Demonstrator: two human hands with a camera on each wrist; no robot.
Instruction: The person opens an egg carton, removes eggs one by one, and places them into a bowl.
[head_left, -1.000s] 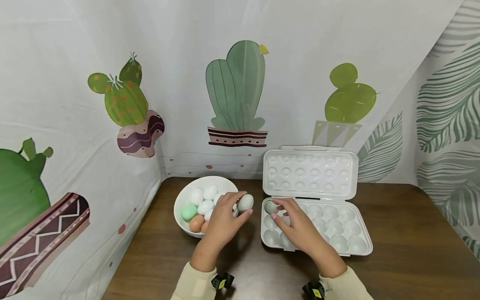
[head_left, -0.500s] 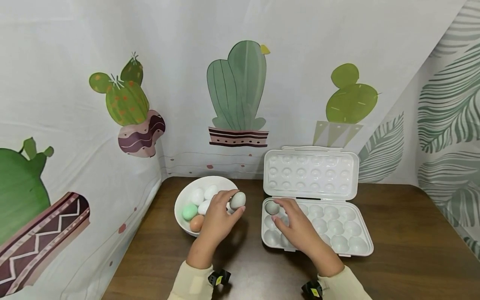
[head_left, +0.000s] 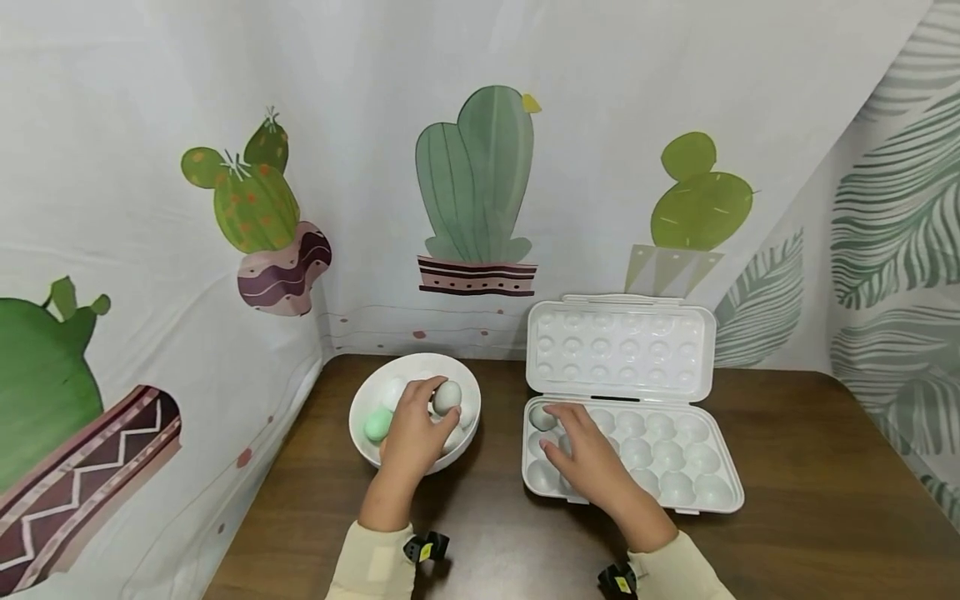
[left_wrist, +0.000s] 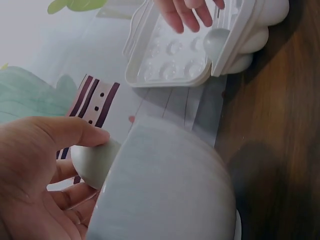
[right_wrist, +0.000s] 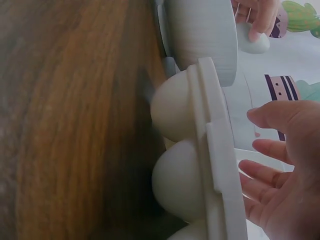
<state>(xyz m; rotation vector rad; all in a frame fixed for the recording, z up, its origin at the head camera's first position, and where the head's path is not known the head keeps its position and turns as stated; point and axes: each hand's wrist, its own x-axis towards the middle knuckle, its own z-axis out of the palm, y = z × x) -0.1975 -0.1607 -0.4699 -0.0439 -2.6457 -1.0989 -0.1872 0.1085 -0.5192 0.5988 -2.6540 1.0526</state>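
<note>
My left hand (head_left: 408, 433) pinches a pale grey-green egg (head_left: 447, 397) between thumb and fingers, over the white bowl (head_left: 358, 440). In the left wrist view that egg (left_wrist: 92, 165) shows just past the bowl's rim. A mint-green egg (head_left: 377, 424) and several white ones lie in the bowl, partly hidden by the hand. To the right stands a white egg carton (head_left: 731, 500), its lid (head_left: 622, 387) raised. Another grey-green egg (head_left: 542, 417) sits in its back left cup. My right hand (head_left: 592, 458) hovers over the carton's left side, fingers spread, fingertips close to that egg.
Bowl and carton stand apart on a brown wooden table (head_left: 495, 533). A white cloth (head_left: 360, 250) printed with cacti hangs right behind the table. The carton's lid leans back near this cloth.
My left hand has moved left with its egg, from the gap between bowl and carton to over the bowl. The right hand has drawn slightly away from the egg in the carton.
</note>
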